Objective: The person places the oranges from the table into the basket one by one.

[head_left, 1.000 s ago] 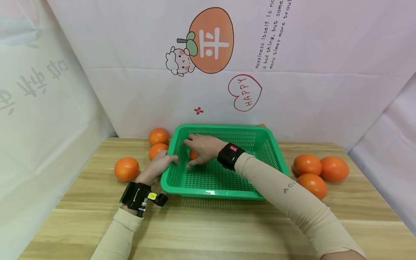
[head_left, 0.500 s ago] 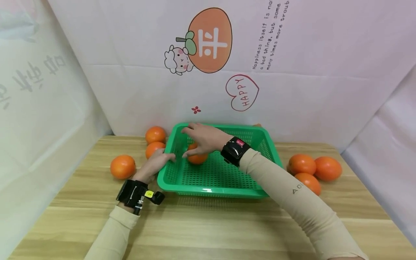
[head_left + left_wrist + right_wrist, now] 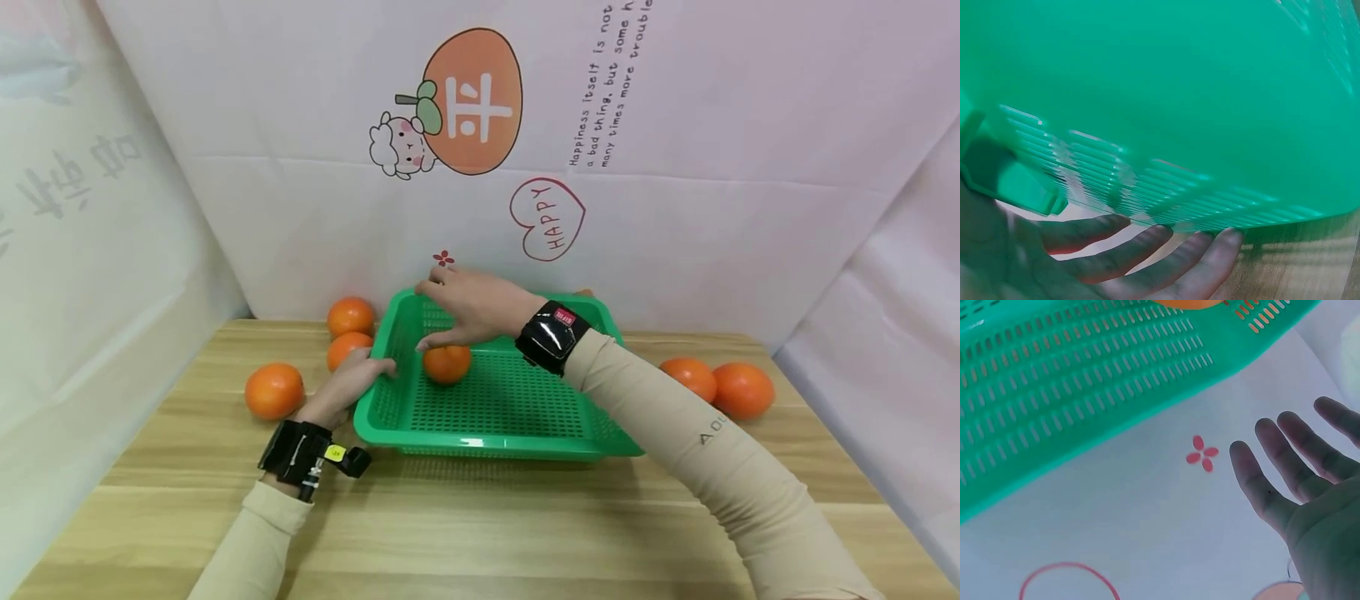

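A green slotted basket stands on the wooden table, with one orange inside near its left end. My left hand grips the basket's left side, thumb over the rim. In the left wrist view, the fingers of that hand lie against the outside of the slotted wall. Above the basket's back left part, my right hand is spread and holds nothing. The right wrist view shows this hand with its fingers apart, away from the basket.
Left of the basket lie three oranges, one in front and two at the back. To the right are more oranges, partly hidden by my right sleeve. A printed white cloth hangs behind the table.
My right hand has risen from around the orange and moved back, leaving it in the basket. The left hand keeps its hold on the basket.
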